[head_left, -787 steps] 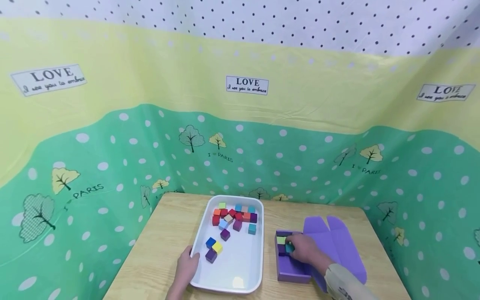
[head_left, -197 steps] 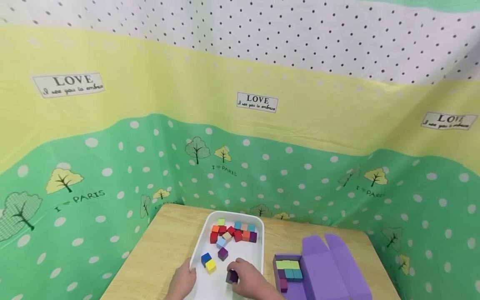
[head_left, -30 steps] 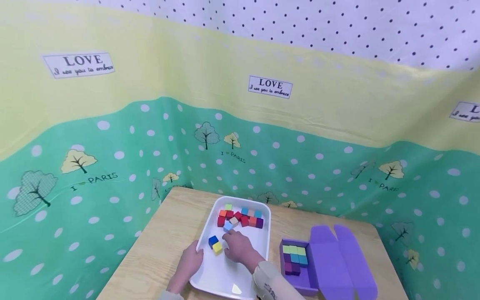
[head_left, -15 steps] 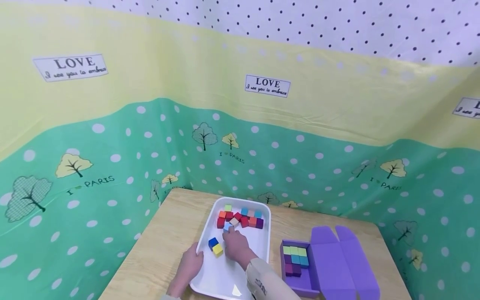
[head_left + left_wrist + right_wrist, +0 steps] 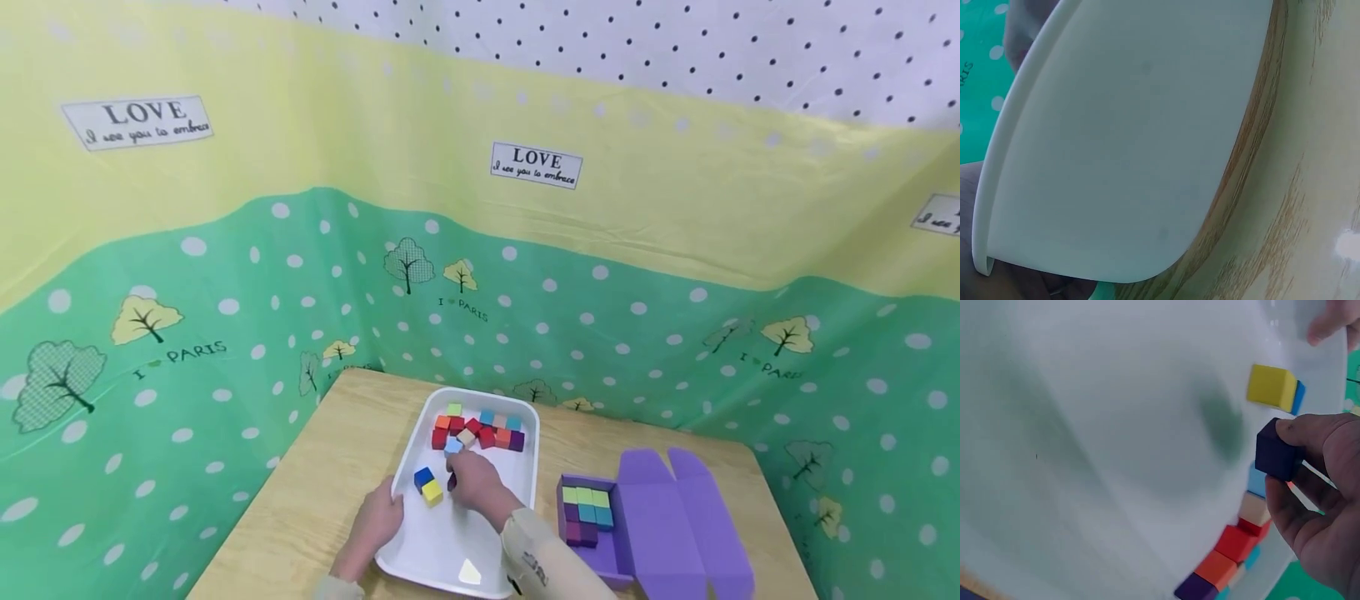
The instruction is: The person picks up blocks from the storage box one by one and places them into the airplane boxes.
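Note:
In the right wrist view, my right hand (image 5: 1325, 494) pinches a dark purple cube (image 5: 1275, 453) between thumb and fingers, just above the white tray (image 5: 431, 550). In the head view this right hand (image 5: 482, 486) covers most of that cube. My left hand (image 5: 377, 518) holds the tray's left rim, thumb on the edge. Near my right fingertips lie a yellow cube (image 5: 432, 493), a dark blue cube (image 5: 423, 477) and a light blue cube (image 5: 453, 447). Behind them, red cubes (image 5: 487, 437) and several of other colours cluster at the tray's far end.
Right of the tray stands an open purple box (image 5: 618, 546), its lid (image 5: 663, 525) folded out to the right. Inside are lime cubes (image 5: 585, 497), teal cubes (image 5: 595, 514) and purple cubes (image 5: 581, 534). A wooden table (image 5: 300, 500) carries everything; a printed curtain (image 5: 360, 308) surrounds it.
Over the earlier frames, more cubes have come into the purple box and fewer lie in the tray. In the last second my right hand has picked up the dark purple cube; my left hand stays.

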Motion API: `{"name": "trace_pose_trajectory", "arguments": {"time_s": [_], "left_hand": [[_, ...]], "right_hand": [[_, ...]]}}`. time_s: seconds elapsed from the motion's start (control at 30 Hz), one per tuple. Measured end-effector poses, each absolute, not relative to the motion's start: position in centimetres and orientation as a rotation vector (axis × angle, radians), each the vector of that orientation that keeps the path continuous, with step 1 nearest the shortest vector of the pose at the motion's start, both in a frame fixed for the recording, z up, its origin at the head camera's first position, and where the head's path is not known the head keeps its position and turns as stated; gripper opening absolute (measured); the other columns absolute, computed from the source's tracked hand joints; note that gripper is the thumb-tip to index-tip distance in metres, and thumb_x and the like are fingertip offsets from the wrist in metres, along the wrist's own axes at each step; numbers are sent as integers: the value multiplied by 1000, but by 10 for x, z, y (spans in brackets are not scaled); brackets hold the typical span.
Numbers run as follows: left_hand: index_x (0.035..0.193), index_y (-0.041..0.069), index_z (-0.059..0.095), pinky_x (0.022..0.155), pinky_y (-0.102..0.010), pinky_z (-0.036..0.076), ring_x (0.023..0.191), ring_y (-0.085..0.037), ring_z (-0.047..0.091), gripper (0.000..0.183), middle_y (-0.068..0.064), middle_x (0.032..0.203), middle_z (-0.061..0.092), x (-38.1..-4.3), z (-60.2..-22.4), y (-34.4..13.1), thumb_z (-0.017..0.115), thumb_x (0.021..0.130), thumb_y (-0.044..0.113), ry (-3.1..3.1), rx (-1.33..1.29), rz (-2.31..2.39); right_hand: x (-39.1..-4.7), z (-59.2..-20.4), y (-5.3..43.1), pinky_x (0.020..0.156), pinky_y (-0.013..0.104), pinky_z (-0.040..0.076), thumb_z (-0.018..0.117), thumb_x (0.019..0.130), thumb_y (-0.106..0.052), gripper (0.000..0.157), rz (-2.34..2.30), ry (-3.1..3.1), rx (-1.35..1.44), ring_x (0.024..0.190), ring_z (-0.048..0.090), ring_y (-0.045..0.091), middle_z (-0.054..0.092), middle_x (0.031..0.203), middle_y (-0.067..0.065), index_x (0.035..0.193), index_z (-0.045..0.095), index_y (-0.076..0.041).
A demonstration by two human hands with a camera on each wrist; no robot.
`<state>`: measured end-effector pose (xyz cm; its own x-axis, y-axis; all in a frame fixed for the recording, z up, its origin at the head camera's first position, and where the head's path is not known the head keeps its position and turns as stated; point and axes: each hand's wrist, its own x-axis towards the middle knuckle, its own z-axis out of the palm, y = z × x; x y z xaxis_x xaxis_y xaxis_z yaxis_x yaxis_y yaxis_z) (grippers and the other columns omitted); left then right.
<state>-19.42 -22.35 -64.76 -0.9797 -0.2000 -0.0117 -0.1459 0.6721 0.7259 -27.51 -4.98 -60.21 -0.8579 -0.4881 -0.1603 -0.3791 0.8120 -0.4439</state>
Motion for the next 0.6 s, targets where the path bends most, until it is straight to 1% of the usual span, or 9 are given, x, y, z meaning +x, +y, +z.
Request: {"name": "trace_pose_trajectory", "arguments": {"time_s": [0.23,0.33,0.4,0.47,0.53,0.6], "left_hand": [[121,0,46,71,-44,49,93,-35,56,35,-23,111,55,-191,-639,-229,45,88,13,-2899,272,-1205],[122,1,46,69,-42,50,90,-32,58,36,-21,110,55,-190,-638,-233,46,88,15,-2929,294,-1190],[122,2,45,68,-41,50,89,-31,58,37,-20,110,56,-190,-636,-233,47,88,16,-2936,322,-1170],[121,2,45,64,-41,50,86,-32,58,36,-21,108,56,-191,-635,-232,47,87,14,-2935,341,-1134],[122,1,43,62,-41,50,84,-33,58,38,-22,107,56,-193,-635,-229,47,87,14,-2931,331,-1068],[124,0,41,58,-42,49,80,-35,59,39,-24,105,56,-196,-634,-225,46,87,12,-2920,316,-1013]], "right_hand": [[-262,-561,-23,54,19,42,70,69,-9,27,-612,2796,-847,64,47,6,50,73,-11,93,62,-20],[-254,-544,-6,58,18,43,70,69,-7,32,-631,2813,-863,67,47,5,52,78,-11,96,61,-20],[-249,-536,10,59,18,44,69,69,-5,35,-644,2810,-868,69,48,5,53,81,-10,100,60,-18],[-246,-530,28,59,18,44,67,69,-3,38,-658,2801,-876,70,48,5,53,82,-9,103,59,-16],[-245,-524,50,59,19,45,67,67,0,38,-682,2803,-896,70,49,6,54,81,-6,103,58,-12],[-244,-520,71,58,20,45,67,67,1,37,-685,2833,-928,70,50,7,55,81,-4,101,58,-10]]}}
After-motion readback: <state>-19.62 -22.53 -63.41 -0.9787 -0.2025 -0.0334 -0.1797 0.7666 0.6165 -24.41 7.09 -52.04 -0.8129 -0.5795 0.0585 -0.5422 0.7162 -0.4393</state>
